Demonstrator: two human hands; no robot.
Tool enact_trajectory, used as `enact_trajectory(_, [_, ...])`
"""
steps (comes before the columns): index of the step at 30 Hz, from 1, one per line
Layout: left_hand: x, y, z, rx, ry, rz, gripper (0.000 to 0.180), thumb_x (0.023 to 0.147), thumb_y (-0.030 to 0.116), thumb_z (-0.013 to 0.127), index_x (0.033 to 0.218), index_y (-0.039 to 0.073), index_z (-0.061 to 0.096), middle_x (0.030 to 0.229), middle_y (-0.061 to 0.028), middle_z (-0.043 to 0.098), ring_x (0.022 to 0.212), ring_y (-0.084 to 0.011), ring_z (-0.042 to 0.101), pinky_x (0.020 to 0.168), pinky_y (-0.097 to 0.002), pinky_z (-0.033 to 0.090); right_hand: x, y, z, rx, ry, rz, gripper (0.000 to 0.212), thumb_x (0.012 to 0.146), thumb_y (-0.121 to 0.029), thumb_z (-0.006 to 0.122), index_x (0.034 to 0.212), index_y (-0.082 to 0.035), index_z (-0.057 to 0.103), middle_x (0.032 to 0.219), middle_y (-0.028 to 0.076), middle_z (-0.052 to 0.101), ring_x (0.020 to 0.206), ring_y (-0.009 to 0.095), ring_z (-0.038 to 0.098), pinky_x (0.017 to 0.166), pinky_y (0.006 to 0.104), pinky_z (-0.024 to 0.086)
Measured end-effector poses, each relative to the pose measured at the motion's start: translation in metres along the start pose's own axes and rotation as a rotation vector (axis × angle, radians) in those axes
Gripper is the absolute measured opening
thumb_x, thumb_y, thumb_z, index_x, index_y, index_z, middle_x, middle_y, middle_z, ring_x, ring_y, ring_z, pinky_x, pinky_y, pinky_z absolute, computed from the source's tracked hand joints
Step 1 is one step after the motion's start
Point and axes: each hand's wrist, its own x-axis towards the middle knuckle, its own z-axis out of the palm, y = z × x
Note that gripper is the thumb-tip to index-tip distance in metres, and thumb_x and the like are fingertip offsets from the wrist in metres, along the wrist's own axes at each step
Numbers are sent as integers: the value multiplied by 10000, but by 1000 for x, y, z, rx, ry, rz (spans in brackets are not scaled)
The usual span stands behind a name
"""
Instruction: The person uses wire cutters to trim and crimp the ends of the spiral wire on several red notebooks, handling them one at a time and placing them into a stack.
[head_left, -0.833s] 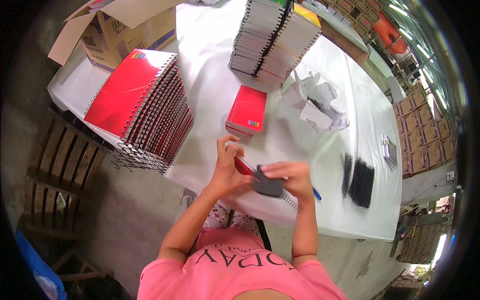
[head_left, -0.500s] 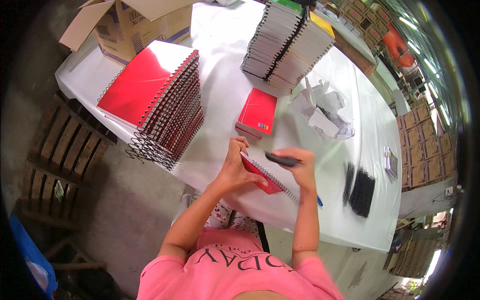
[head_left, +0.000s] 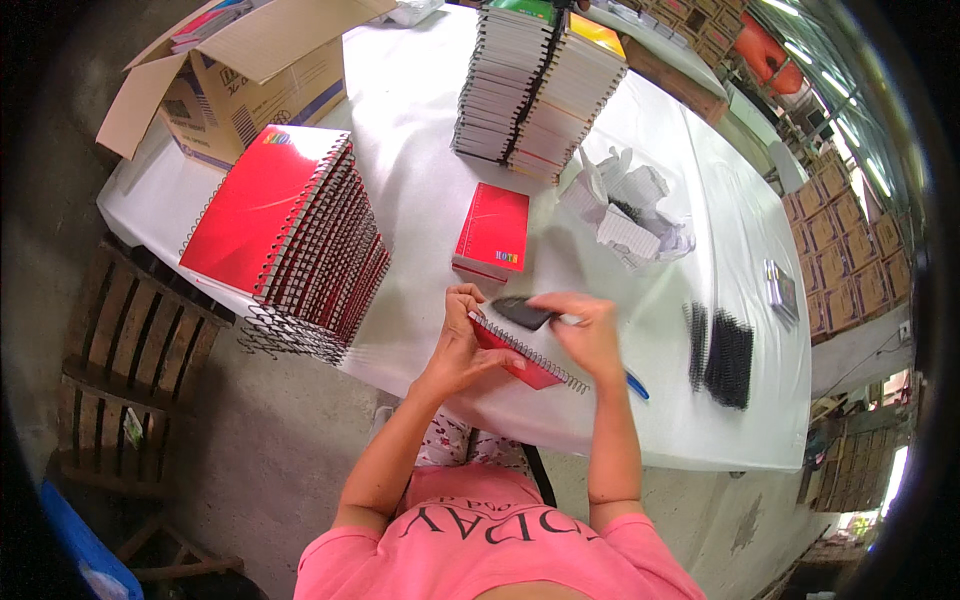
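A small red notebook [head_left: 540,376] is tilted up above the table's near edge, with my left hand [head_left: 460,345] closed around it. A metallic-looking spiral coil [head_left: 528,352] runs along its upper edge, and the coil's loose end sticks out past the lower right corner. Closed in my right hand [head_left: 588,335] is a dark, flat tool [head_left: 520,312], blurred, whose exact kind I cannot make out. It hovers just above the coil's upper left part; contact cannot be told. Beyond my hands lies a small stack of red-covered books [head_left: 496,230].
Tall stacks include red spiral notebooks [head_left: 262,210] at left and thick bound books [head_left: 500,95] at the back. A cardboard box [head_left: 265,105] stands far left. Crumpled paper [head_left: 635,225], black coils [head_left: 732,362] and a blue pen [head_left: 637,386] lie rightward. A wooden chair [head_left: 130,350] is left.
My right hand has moved the dark tool left along the coil, toward its upper end. My left hand keeps its hold on the notebook. The whole view has shifted slightly.
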Motion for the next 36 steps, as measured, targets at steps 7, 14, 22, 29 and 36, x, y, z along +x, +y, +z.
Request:
enact_trajectory(7, [-5, 8, -17, -459, -81, -421, 368, 752, 139, 772, 1004, 39, 524, 1000, -22, 547, 836, -85, 510, 771, -226, 437, -74, 48, -72, -548, 243, 283, 577, 789, -151, 661, 1335, -131, 478, 1337, 163, 477, 1222, 319, 454, 1013, 419, 343])
enact_trajectory(14, [-3, 32, -6, -702, 49, -481, 193, 779, 22, 718, 942, 21, 613, 977, -77, 648, 880, -121, 599, 764, -245, 493, -164, 42, -21, -783, 162, 330, 487, 949, -274, 487, 1388, -87, 391, 1354, 209, 364, 1245, 389, 340, 1048, 487, 258])
enact_trajectory(22, [4, 60, 6, -140, 255, 55, 243, 665, -52, 781, 839, 9, 621, 922, -135, 667, 832, -189, 633, 716, -292, 514, -117, -53, -23, -154, 344, 74, 410, 868, -248, 618, 1257, -129, 572, 1159, 166, 451, 1076, 329, 425, 947, 442, 320])
enact_trajectory(29, [10, 69, -3, 53, 288, 285, 325, 601, -66, 794, 875, 24, 644, 928, -113, 672, 812, -215, 631, 699, -311, 514, -93, -80, -7, -377, 212, -111, 439, 785, -208, 707, 1215, -216, 617, 1170, 146, 460, 1086, 322, 432, 939, 439, 320])
enact_trajectory(36, [8, 65, -4, 74, 321, 321, 360, 583, -85, 791, 892, 36, 653, 927, -94, 667, 793, -218, 619, 694, -329, 507, -93, -78, -4, -252, 194, -109, 439, 790, -206, 701, 1219, -219, 609, 1158, 131, 472, 1062, 306, 452, 924, 427, 333])
